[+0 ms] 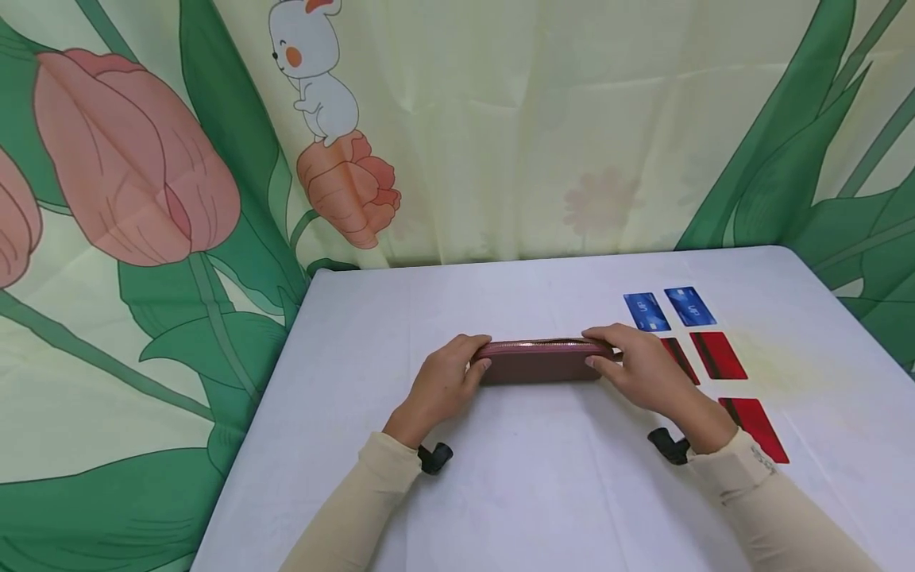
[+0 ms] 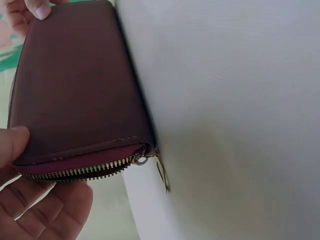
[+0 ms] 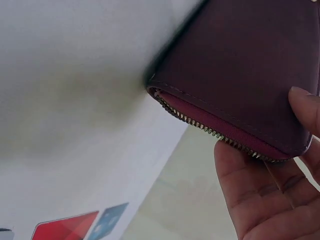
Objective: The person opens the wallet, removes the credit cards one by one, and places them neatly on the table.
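A dark maroon zip-around wallet [image 1: 539,367] stands on its long edge on the table, its zipper running along the top. My left hand [image 1: 445,380] grips the left end, thumb on the near face and fingers behind. At the right end my right hand [image 1: 639,367] holds it the same way. The left wrist view shows gold zipper teeth [image 2: 80,172] parted at that end, with a zipper pull [image 2: 162,172] hanging by the bottom corner. In the right wrist view, the right thumb presses on the wallet's face [image 3: 240,65]; the inside is hidden.
Right of the wallet lie two blue cards [image 1: 646,312] and three red cards [image 1: 718,355] with dark stripes; my right hand and forearm partly cover some. A white cloth covers the table [image 1: 500,492]. Behind its far edge hangs a printed curtain [image 1: 486,159].
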The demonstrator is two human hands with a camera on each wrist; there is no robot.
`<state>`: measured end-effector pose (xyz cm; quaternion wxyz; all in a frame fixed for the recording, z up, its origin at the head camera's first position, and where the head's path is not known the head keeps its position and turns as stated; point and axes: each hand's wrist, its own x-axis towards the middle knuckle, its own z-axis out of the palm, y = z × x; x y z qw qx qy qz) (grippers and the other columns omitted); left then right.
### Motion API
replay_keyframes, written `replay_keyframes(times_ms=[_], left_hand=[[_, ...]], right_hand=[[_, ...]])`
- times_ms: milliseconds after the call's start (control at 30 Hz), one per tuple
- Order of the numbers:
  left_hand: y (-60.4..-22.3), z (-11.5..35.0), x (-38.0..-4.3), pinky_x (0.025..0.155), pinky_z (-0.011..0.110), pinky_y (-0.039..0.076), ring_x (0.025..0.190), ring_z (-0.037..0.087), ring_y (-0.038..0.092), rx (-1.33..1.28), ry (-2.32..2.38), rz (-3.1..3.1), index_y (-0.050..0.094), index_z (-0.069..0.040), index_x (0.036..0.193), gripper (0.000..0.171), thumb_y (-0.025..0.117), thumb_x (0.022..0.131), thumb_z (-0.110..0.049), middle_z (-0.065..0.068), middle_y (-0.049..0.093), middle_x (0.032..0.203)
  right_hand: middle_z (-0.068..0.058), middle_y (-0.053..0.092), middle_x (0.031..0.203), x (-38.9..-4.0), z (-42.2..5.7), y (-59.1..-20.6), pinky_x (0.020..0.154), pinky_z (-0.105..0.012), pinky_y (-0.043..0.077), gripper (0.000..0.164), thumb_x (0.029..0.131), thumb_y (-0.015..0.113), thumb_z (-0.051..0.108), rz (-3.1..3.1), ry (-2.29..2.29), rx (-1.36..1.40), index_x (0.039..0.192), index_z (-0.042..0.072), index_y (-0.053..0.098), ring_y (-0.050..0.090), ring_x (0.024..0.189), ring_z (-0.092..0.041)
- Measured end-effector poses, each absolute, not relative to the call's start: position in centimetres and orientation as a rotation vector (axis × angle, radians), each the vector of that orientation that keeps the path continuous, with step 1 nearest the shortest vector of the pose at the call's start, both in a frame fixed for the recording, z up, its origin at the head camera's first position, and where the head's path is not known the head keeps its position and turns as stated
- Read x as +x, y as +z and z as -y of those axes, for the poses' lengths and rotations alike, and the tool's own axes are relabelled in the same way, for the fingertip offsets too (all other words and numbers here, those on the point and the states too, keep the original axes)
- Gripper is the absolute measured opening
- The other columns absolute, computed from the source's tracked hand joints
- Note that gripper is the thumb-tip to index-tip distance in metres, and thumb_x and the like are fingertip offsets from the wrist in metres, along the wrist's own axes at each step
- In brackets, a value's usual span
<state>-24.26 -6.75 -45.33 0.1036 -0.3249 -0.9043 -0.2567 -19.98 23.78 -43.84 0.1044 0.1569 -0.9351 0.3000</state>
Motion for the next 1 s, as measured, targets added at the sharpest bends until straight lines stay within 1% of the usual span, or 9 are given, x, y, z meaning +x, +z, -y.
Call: replay_keyframes(times_ms=[133, 233, 400, 467, 567, 667, 767, 833, 1000], left_hand=[[-45.2, 6.9, -24.9, 0.091, 0.033, 0.05, 0.11, 0.015, 0.061, -0.915, -0.831, 2.706, 0.057, -0.01, 0.133, 0.035, 0.057, 0.099, -0.017, 0.003, 0.064, 0.12], [-45.1, 7.0, -25.6, 0.094, 0.034, 0.049, 0.112, 0.016, 0.06, -0.843, -0.9, 2.739, 0.056, -0.01, 0.133, 0.034, 0.055, 0.099, -0.013, 0.003, 0.063, 0.122], [-45.5, 7.4, -26.8, 0.082, 0.033, 0.053, 0.1, 0.018, 0.064, -0.716, -1.053, 2.739, 0.053, -0.01, 0.131, 0.032, 0.054, 0.098, -0.007, 0.008, 0.065, 0.117], [-45.7, 7.6, -27.1, 0.078, 0.032, 0.054, 0.096, 0.018, 0.066, -0.662, -1.104, 2.731, 0.051, -0.01, 0.126, 0.028, 0.054, 0.098, -0.005, 0.01, 0.064, 0.116], [-46.0, 7.7, -27.6, 0.078, 0.032, 0.054, 0.096, 0.018, 0.067, -0.605, -1.14, 2.726, 0.049, -0.012, 0.115, 0.023, 0.055, 0.096, -0.001, 0.009, 0.063, 0.118], [-46.2, 7.6, -28.0, 0.078, 0.032, 0.054, 0.095, 0.019, 0.066, -0.577, -1.136, 2.738, 0.052, -0.011, 0.104, 0.021, 0.056, 0.093, 0.005, 0.007, 0.064, 0.116], [-46.5, 7.5, -28.1, 0.084, 0.033, 0.053, 0.101, 0.02, 0.064, -0.575, -1.106, 2.765, 0.06, -0.01, 0.101, 0.023, 0.055, 0.09, 0.009, 0.007, 0.065, 0.116], [-46.6, 7.5, -28.1, 0.091, 0.033, 0.051, 0.111, 0.021, 0.062, -0.588, -1.086, 2.788, 0.064, -0.008, 0.106, 0.026, 0.054, 0.09, 0.009, 0.009, 0.063, 0.121], [-47.1, 7.4, -28.0, 0.104, 0.037, 0.043, 0.132, 0.025, 0.048, -0.611, -1.043, 2.883, 0.064, -0.006, 0.123, 0.031, 0.06, 0.092, -0.007, 0.013, 0.051, 0.142]], right_hand=[[-0.014, 0.067, 0.113, -20.7, -23.5, -43.8, 0.076, -0.044, 0.057, 0.037, 0.088, 0.069, 0.002, 2.735, 0.978, 0.453, 0.124, 0.002, 0.064, 0.063, 0.098, -0.026], [-0.016, 0.066, 0.116, -21.5, -23.2, -43.8, 0.078, -0.046, 0.056, 0.036, 0.089, 0.064, -0.002, 2.709, 1.055, 0.428, 0.125, 0.0, 0.063, 0.064, 0.101, -0.031], [-0.018, 0.064, 0.121, -22.9, -22.5, -43.9, 0.081, -0.049, 0.055, 0.035, 0.092, 0.06, -0.001, 2.721, 1.149, 0.313, 0.127, 0.001, 0.061, 0.065, 0.104, -0.037], [-0.018, 0.063, 0.123, -23.5, -22.2, -43.9, 0.08, -0.048, 0.055, 0.035, 0.093, 0.059, 0.001, 2.746, 1.188, 0.256, 0.128, 0.002, 0.06, 0.065, 0.104, -0.037], [-0.019, 0.061, 0.126, -24.3, -22.0, -44.0, 0.081, -0.046, 0.056, 0.036, 0.095, 0.057, 0.003, 2.786, 1.231, 0.176, 0.131, 0.002, 0.058, 0.064, 0.106, -0.036], [-0.02, 0.059, 0.129, -25.1, -21.8, -44.3, 0.084, -0.046, 0.055, 0.038, 0.096, 0.055, 0.003, 2.82, 1.254, 0.111, 0.134, 0.002, 0.055, 0.063, 0.107, -0.036], [-0.021, 0.057, 0.131, -25.9, -21.7, -44.7, 0.088, -0.047, 0.053, 0.04, 0.095, 0.053, 0.002, 2.849, 1.266, 0.075, 0.135, 0.0, 0.054, 0.062, 0.109, -0.037], [-0.022, 0.056, 0.132, -26.3, -21.5, -45.1, 0.089, -0.048, 0.052, 0.04, 0.095, 0.052, 0.001, 2.865, 1.274, 0.063, 0.135, 0.0, 0.053, 0.061, 0.111, -0.039], [-0.022, 0.057, 0.131, -27.1, -21.1, -46.0, 0.09, -0.049, 0.052, 0.04, 0.093, 0.054, 0.002, 2.916, 1.233, 0.056, 0.134, 0.001, 0.055, 0.061, 0.112, -0.04]])
